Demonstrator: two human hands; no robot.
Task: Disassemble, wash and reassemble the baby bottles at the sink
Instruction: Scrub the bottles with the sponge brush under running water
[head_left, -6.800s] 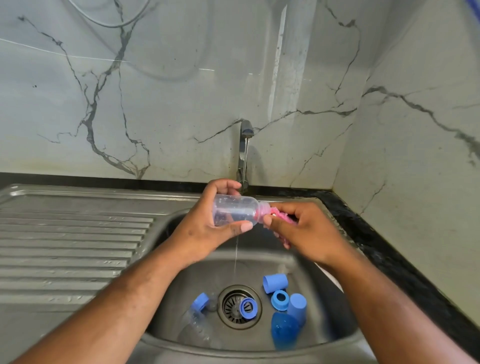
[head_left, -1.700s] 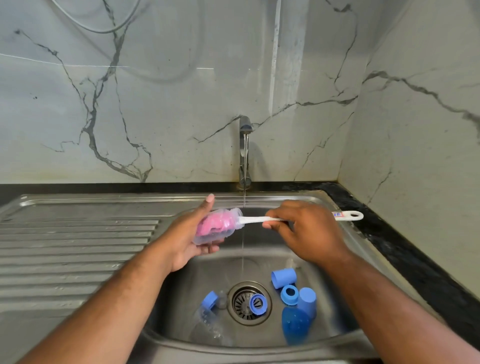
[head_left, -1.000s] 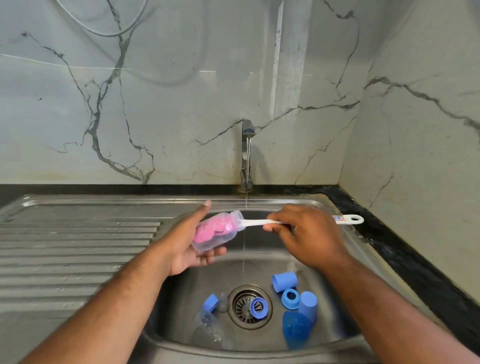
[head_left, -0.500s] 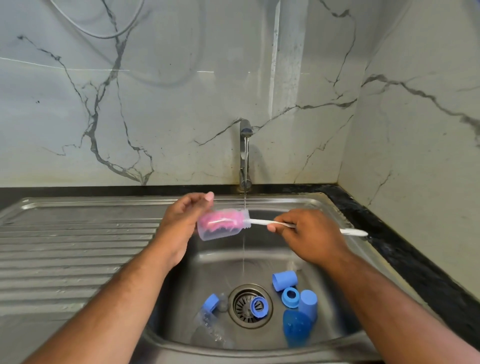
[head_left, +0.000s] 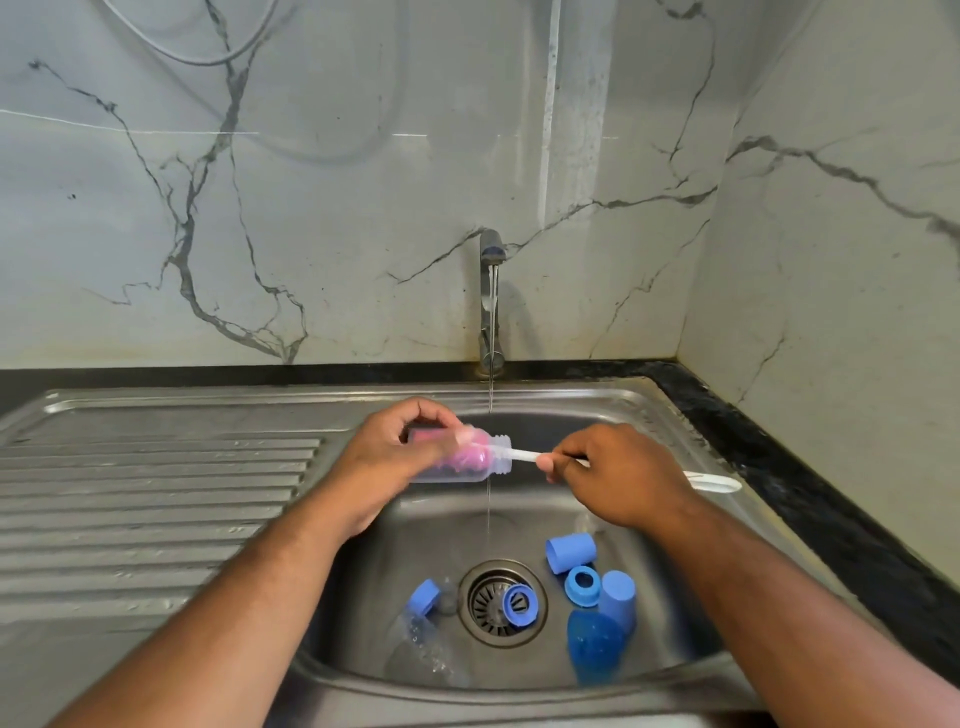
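- Nearest me, at the front of the steel sink, a transparent bottle lies on its side on the basin floor. It is left of the drain and has a blue collar at its neck.
- Right of the drain, a blue bottle sits by the front wall of the basin, with a blue cap touching it just behind.
- A blue ring lies beside that cap, and a second cap lies on its side just behind the ring.
- Another ring rests on the drain grate.
- Above the basin, my left grip is curled round a clear bottle, holding it on its side with the mouth pointing right.
- A pink brush head sits inside this bottle, and its white handle comes out through the mouth.
- My right grip pinches the handle between thumb and fingers, near the bottle mouth. The handle's looped end pokes out past the far side of that hand.
- A thin stream of water falls from the tap and crosses the line of the bottle's neck. I cannot tell whether it strikes the neck or passes behind it.
- To the left lies the ribbed draining board.
- A black surface edges the sink on the right and at the back.
- Farthest away stands a veined marble wall.
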